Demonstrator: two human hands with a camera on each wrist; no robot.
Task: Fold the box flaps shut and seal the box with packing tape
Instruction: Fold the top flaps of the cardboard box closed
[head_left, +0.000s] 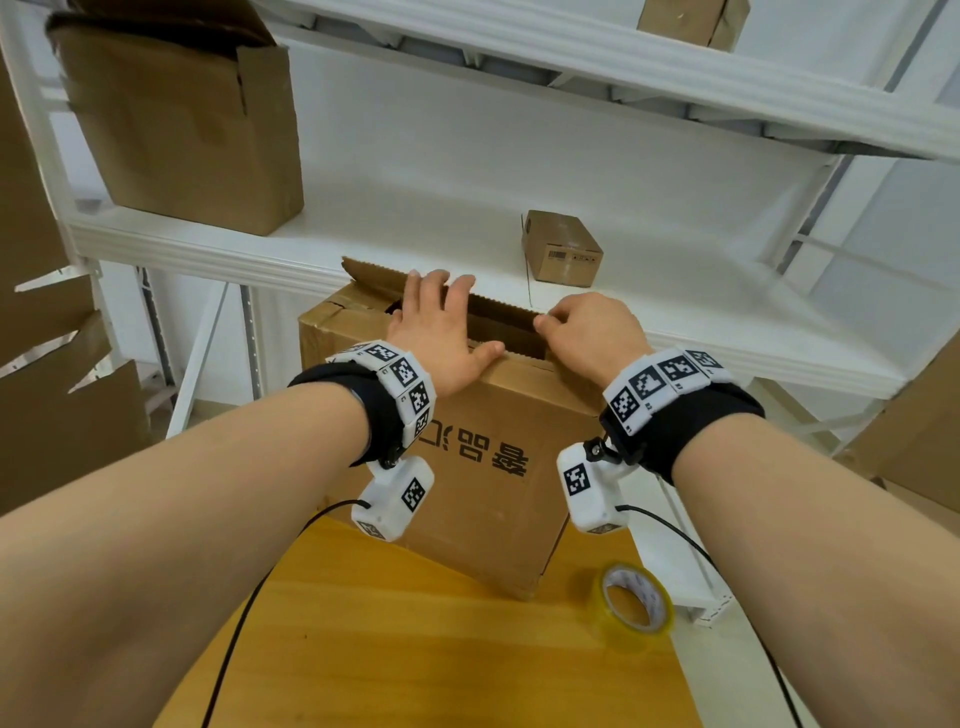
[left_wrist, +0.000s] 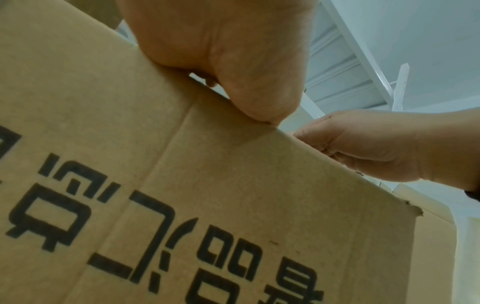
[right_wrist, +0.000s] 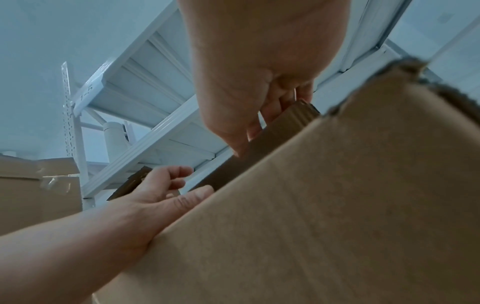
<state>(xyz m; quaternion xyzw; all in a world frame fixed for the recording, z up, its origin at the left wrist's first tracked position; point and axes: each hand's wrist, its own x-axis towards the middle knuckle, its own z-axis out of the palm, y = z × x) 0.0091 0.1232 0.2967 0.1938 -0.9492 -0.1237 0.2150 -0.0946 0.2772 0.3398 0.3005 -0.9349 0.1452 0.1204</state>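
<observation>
The cardboard box (head_left: 483, 457) stands on the wooden desk (head_left: 415, 649), its far side under the white shelf (head_left: 322, 254) edge. The left hand (head_left: 441, 338) lies flat and open across the far flap (head_left: 384, 283). The right hand (head_left: 587, 327) pinches the box's right flap edge. The packing tape roll (head_left: 631, 605) sits near the desk's right edge.

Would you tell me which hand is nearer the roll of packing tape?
Right. The right hand pinches the box flap above the tape roll; the left hand is farther left.
</observation>
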